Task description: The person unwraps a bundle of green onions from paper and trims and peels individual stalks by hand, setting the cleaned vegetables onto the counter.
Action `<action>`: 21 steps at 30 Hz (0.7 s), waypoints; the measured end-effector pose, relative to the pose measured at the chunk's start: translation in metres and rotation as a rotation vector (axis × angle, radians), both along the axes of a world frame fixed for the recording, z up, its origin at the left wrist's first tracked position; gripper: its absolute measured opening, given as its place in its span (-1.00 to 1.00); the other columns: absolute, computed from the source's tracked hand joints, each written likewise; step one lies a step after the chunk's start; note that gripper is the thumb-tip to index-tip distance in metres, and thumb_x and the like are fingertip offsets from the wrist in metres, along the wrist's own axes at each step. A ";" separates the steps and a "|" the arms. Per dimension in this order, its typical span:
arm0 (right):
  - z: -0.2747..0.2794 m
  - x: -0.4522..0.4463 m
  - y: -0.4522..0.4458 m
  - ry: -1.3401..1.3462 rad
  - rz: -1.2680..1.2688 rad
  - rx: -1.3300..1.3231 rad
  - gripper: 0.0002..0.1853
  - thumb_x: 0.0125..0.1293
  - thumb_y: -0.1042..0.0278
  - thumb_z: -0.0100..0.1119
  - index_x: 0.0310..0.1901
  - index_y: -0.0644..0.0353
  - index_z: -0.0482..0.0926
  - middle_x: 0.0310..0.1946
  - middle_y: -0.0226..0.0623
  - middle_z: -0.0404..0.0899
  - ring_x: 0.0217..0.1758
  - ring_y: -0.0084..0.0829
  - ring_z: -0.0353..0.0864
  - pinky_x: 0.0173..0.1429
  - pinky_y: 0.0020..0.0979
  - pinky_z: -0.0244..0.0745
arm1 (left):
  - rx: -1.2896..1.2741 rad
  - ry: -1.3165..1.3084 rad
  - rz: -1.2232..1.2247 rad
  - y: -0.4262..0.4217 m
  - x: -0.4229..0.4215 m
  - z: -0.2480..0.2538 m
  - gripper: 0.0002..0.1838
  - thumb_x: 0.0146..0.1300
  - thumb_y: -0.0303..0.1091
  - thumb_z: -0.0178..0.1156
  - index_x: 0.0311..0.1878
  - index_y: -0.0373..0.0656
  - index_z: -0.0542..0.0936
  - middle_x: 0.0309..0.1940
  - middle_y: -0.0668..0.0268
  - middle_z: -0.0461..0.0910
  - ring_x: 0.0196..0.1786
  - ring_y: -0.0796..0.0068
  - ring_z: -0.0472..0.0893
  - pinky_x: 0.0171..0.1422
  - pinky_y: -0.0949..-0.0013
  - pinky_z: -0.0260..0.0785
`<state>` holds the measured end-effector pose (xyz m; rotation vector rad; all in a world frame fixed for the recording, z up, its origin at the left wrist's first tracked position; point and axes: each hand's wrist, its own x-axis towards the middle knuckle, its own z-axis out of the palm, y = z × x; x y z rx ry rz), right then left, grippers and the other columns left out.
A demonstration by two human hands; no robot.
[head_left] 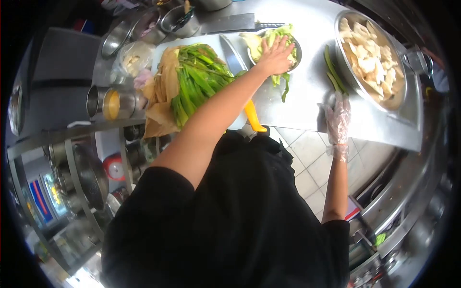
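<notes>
My left hand (277,56) is bare and lies with spread fingers on pale green leafy vegetable pieces (282,32) in a round metal bowl (298,54). Some leaves hang over the bowl's near rim. My right hand (339,117) wears a clear plastic glove and rests at the table's front edge, fingers stretched forward. Its fingertips touch the near ends of a few long green stalks (333,69); the palm side is hidden. Under my left forearm, a knife with a yellow handle (253,115) lies on a white cutting board (218,42), beside a heap of long green leaves (199,72) on brown paper (165,72).
A large metal bowl (342,57) of pale, irregular pieces stands at the right. Behind the board lies a cleaver (230,22). Metal pots (180,24), a plastic bag (130,60) and a metal cup (96,102) crowd the left side.
</notes>
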<state>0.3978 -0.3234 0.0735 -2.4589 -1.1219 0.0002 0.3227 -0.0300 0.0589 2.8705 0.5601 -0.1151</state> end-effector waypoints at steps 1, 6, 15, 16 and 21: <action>0.005 -0.002 0.002 -0.020 -0.014 0.014 -0.38 0.30 0.34 0.17 0.39 0.17 0.27 0.35 0.14 0.23 0.42 0.11 0.21 0.45 -0.07 0.15 | -0.061 0.054 0.008 0.005 0.005 0.004 -0.25 0.39 0.02 -0.07 0.56 0.11 -0.08 0.59 0.23 -0.32 0.62 0.15 -0.31 0.51 -0.41 -0.45; 0.042 -0.014 0.028 -0.155 0.068 0.338 -0.52 0.34 0.48 0.13 0.30 0.07 0.42 0.32 0.01 0.34 0.40 -0.02 0.31 0.43 -0.11 0.24 | -0.261 -0.078 0.017 0.006 -0.006 0.033 -0.26 0.39 0.11 -0.05 0.55 0.20 -0.02 0.58 0.15 -0.40 0.60 0.01 -0.31 0.48 -0.46 -0.51; 0.057 -0.086 0.093 -0.286 0.317 0.135 -0.71 0.36 0.51 0.03 0.10 0.19 0.55 -0.05 -0.13 0.62 0.05 -0.13 0.57 0.13 -0.16 0.45 | -0.310 -0.577 0.248 0.045 -0.199 0.077 -0.61 0.14 -0.67 0.00 -0.02 -0.12 0.65 -0.02 0.20 0.65 0.00 0.16 0.54 0.17 0.27 0.38; 0.069 -0.103 0.118 -0.008 0.418 0.227 -0.76 0.44 0.30 0.05 -0.01 0.21 0.61 -0.09 -0.09 0.64 -0.04 -0.10 0.61 0.09 -0.17 0.44 | -0.272 -0.597 0.214 0.057 -0.226 0.077 -0.61 0.13 -0.68 0.00 -0.03 -0.15 0.65 -0.07 0.20 0.66 0.00 0.18 0.55 0.15 0.28 0.41; 0.079 -0.158 0.208 0.172 0.688 0.303 -0.78 0.29 0.53 0.12 -0.06 0.15 0.63 -0.08 -0.14 0.62 0.06 -0.10 0.56 0.17 -0.20 0.42 | 0.116 -0.345 -0.040 0.055 -0.288 0.072 -0.61 0.04 -0.63 0.21 -0.05 -0.04 0.67 0.07 0.38 0.56 0.06 0.38 0.50 0.14 0.26 0.36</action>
